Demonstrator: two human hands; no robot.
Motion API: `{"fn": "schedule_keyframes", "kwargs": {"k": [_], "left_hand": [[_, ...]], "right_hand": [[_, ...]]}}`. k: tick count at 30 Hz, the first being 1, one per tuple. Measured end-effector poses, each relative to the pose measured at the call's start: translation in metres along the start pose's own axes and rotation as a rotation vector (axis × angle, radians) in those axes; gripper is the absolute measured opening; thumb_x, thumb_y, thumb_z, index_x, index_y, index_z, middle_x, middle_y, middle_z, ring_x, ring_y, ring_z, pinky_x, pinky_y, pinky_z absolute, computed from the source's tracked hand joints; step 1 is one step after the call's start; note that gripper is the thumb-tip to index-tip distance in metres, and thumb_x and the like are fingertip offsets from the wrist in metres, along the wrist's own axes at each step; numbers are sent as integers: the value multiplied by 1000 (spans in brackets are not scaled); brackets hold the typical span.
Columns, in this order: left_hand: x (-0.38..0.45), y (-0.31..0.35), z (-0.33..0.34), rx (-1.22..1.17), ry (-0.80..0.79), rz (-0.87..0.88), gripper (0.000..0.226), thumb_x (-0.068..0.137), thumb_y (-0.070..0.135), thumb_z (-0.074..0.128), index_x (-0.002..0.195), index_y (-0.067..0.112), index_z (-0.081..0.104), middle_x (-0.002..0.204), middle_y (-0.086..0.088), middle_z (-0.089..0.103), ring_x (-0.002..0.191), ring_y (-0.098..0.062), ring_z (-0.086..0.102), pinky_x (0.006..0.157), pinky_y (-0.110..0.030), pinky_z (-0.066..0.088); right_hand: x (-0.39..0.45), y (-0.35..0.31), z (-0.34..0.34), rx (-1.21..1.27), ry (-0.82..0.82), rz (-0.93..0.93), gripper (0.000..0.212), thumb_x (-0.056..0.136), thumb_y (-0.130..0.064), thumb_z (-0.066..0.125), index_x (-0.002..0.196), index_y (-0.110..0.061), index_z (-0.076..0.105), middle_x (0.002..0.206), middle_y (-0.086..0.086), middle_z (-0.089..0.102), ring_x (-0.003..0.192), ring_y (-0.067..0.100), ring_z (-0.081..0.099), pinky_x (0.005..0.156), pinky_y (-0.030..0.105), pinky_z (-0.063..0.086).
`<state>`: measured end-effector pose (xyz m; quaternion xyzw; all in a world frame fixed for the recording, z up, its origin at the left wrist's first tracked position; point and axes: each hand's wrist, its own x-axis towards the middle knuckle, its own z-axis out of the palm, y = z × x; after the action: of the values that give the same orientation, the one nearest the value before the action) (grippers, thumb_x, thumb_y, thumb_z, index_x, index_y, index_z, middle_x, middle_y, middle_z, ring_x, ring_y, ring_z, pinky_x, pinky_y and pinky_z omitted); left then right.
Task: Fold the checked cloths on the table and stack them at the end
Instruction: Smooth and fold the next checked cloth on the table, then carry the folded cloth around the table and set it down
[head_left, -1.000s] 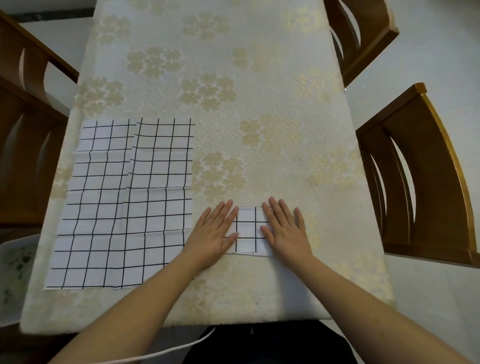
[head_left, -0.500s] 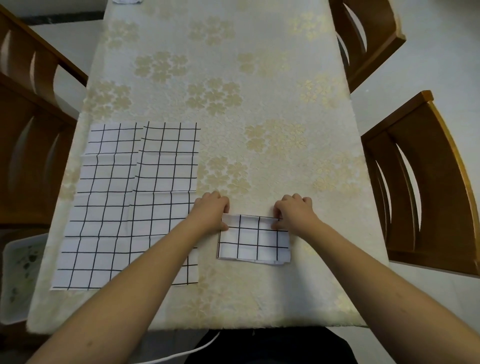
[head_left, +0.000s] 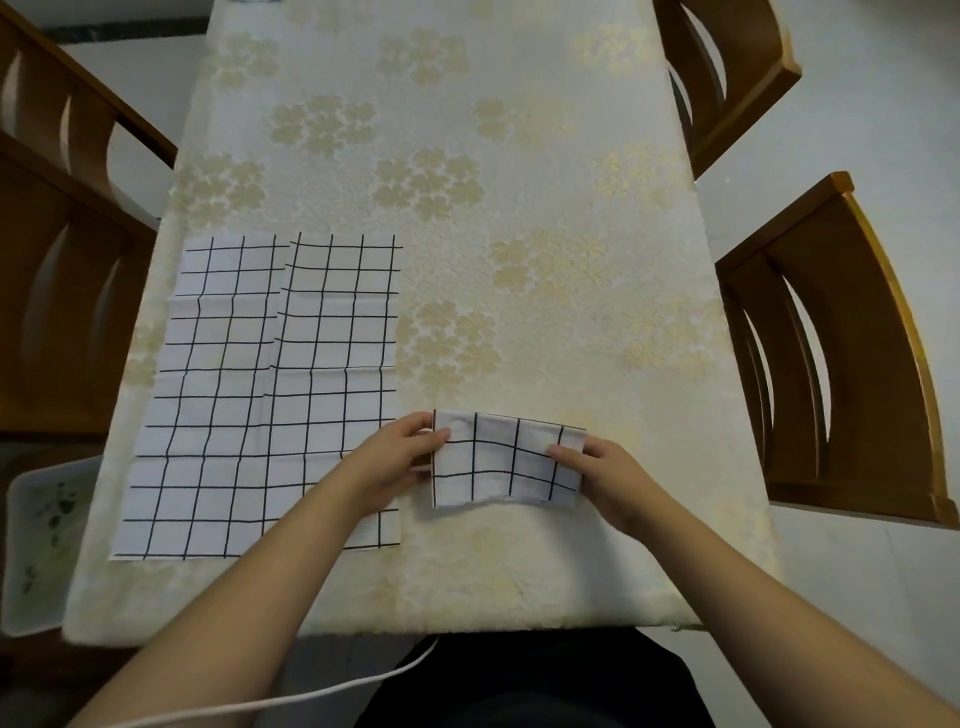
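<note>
A small folded checked cloth (head_left: 506, 460), white with black grid lines, is held near the table's front edge. My left hand (head_left: 400, 462) pinches its left side and my right hand (head_left: 602, 470) pinches its right side. Its far edge appears raised off the table. To the left lie flat checked cloths (head_left: 260, 395), overlapping in a large spread; my left forearm crosses their near right corner. The table (head_left: 519, 208) wears a cream cloth with gold flowers.
Wooden chairs stand at the right (head_left: 841, 353), far right (head_left: 727, 67) and left (head_left: 57, 249). A white tray with a leaf pattern (head_left: 41, 540) sits below the table's left front corner. A white cord (head_left: 291, 696) runs across my lap.
My hands went from pressing flat on the small folded cloth to gripping its two sides, and they now hold it with the far edge lifted. The camera view shifted slightly.
</note>
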<state>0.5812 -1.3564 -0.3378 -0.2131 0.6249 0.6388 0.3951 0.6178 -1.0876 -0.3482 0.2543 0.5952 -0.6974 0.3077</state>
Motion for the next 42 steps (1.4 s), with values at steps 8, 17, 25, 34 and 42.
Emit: {"fn": "schedule_keyframes", "kwargs": {"k": [8,17,25,34,42], "left_hand": [[-35,-4,3,-33,142,83,20,98,27,56,116,19,60,105,-8,73,90,-21,70,82,-43,55],[-85,-3,27,78,48,229,25,94,15,64,117,8,60,86,-4,74,81,-15,69,69,-29,57],[-120,24,78,187,-119,364,17,95,10,61,111,5,64,95,-13,76,87,-24,72,72,-33,59],[-136,30,145,304,-233,363,16,93,8,62,109,4,64,92,-13,76,81,-20,72,63,-29,55],[-145,14,258,467,-251,353,19,100,20,52,104,9,67,100,-13,71,88,-25,69,65,-29,56]], "right_hand": [[-30,16,23,-23,87,-66,22,94,-13,62,114,-7,68,104,10,75,94,27,72,75,37,58],[-120,-18,31,-2,301,-327,17,95,-17,60,109,-11,69,100,5,76,92,24,72,82,42,59],[-190,-4,10,42,456,-359,17,97,-19,58,105,-11,71,93,2,77,89,20,73,73,34,59],[-248,26,-32,195,565,-360,16,96,-24,59,104,-18,71,94,-1,77,87,17,74,71,31,59],[-304,61,-104,234,797,-403,6,93,-25,64,96,-29,66,97,-5,74,91,17,70,73,32,60]]}}
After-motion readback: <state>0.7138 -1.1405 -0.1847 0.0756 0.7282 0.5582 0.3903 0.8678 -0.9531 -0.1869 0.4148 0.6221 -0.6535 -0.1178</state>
